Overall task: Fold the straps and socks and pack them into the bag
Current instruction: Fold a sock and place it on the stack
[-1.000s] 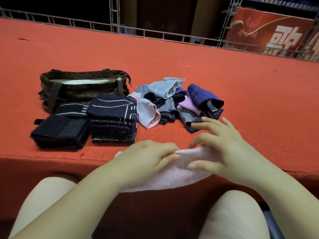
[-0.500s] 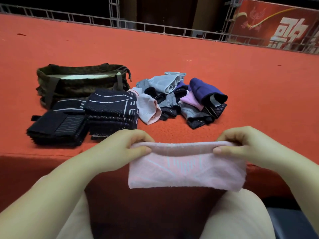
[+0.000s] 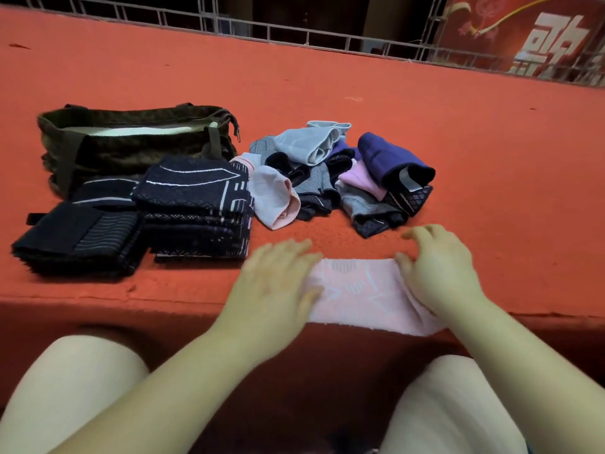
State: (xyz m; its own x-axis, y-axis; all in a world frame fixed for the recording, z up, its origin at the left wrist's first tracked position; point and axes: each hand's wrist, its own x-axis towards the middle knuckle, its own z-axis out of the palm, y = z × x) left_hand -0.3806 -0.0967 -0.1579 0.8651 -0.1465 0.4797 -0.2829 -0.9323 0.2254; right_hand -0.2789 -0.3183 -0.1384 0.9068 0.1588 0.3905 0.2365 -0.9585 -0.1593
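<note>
1. Head view, looking down: a pink sock [image 3: 366, 294] lies flat at the near edge of the red surface [image 3: 425, 126], its near hem hanging just over the edge.
2. Left hand [image 3: 278, 290] rests on the sock's left end — fingers [image 3: 294, 250] straight and loosely spread, motion-blurred, gripping nothing.
3. Right hand [image 3: 438, 273] sits on the sock's right end; its fingers [image 3: 422, 232] are arched and apart, tips down on the surface just beyond the sock. Whether the thumb pinches the fabric, cannot tell.
4. Sock pile [image 3: 340, 178] lies beyond the hands, near the middle: grey, light blue, purple, pink and black pieces, jumbled and touching one another.
5. Two stacks of folded dark straps to the left — the nearer-left stack [image 3: 78, 237] black with faint lines, the other stack [image 3: 196, 208] navy with white lines. They lie side by side, touching.
6. Olive bag [image 3: 131, 139] stands behind the straps, mouth open, pale lining showing inside.
7. Bare knees [image 3: 72, 388] show below the edge.
8. Metal railing [image 3: 294, 31] runs along the far side, a red banner [image 3: 540, 37] behind it at upper right.
</note>
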